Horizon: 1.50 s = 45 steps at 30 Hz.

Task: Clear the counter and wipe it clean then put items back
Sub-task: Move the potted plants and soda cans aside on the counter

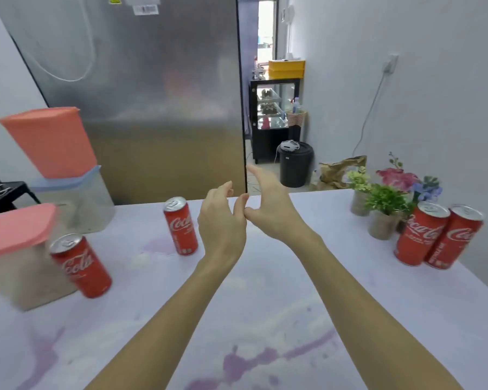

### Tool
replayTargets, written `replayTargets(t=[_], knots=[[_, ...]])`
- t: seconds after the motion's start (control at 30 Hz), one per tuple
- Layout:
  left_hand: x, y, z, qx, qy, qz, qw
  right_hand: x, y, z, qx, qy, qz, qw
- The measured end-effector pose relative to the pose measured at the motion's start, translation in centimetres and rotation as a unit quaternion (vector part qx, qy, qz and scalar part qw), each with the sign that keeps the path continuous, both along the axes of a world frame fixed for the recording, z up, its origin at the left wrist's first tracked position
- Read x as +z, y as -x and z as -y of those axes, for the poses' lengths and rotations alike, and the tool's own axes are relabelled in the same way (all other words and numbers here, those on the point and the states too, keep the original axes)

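Four cans [181,225] stand on the stained surface [265,319], two left of my fingers, two right. Both hands, left [221,223] and right [268,205], hang loose, holding nothing. Hasty reaching could topple cans into the purple spill.

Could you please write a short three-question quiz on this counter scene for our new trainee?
1. How many red cans stand on the counter?
2. True or false: the left hand holds a can.
3. The purple stains lie: A) near the front edge, B) on the wall, C) on the pink lid.

Key: 1) Four: two left, two right, beside the flower pots. 2) False; both hands, the right hand too, are empty. 3) A.
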<state>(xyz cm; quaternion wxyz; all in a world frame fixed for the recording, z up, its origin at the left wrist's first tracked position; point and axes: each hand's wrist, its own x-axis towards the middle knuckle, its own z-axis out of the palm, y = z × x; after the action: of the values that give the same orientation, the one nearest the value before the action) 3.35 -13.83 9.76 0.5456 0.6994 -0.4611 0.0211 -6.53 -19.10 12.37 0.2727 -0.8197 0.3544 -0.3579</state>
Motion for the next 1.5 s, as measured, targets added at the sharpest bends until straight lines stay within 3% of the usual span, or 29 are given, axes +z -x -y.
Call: replayTargets(t=[0.17, 0.27, 0.33, 0.47, 0.63, 0.9, 1.03, 1.23, 1.5], knots=[[-1.1, -10.5, -6.1, 0.141, -0.005, 0.084, 0.986, -1.9, -10.7, -2.9, 0.043, -0.061, -0.020, 0.997], [-2.4, -15.3, -8.6, 0.249, -0.046, 0.120, 0.960, -3.3, -15.2, -3.6, 0.000, -0.088, -0.026, 0.996], [-3.5, -17.5, -9.9, 0.297, -0.076, 0.095, 0.947, -4.3, -17.3, -3.6, -0.041, -0.102, -0.031, 0.993], [-5.5, -20.1, -11.5, 0.310, -0.093, 0.036, 0.945, -6.1, -19.5, -3.3, -0.085, -0.133, -0.023, 0.987], [-6.0, -21.0, -11.8, 0.297, -0.026, -0.001, 0.955, -7.3, -20.4, -2.9, -0.142, -0.115, 0.019, 0.983], [-6.6, -20.8, -11.7, 0.290, -0.035, -0.073, 0.954, -7.4, -18.5, -2.5, -0.132, -0.134, 0.051, 0.981], [-6.6, -19.0, -10.7, 0.197, -0.041, -0.025, 0.979, -6.5, -15.3, -2.2, -0.126, -0.133, 0.073, 0.980], [-3.4, -9.7, -6.6, 0.019, -0.030, 0.015, 0.999, -3.1, -6.0, -0.7, -0.169, -0.087, 0.080, 0.978], [-0.9, 8.5, 0.4, -0.229, -0.031, -0.009, 0.973, 1.6, 14.8, 0.3, -0.281, -0.038, 0.047, 0.958]])
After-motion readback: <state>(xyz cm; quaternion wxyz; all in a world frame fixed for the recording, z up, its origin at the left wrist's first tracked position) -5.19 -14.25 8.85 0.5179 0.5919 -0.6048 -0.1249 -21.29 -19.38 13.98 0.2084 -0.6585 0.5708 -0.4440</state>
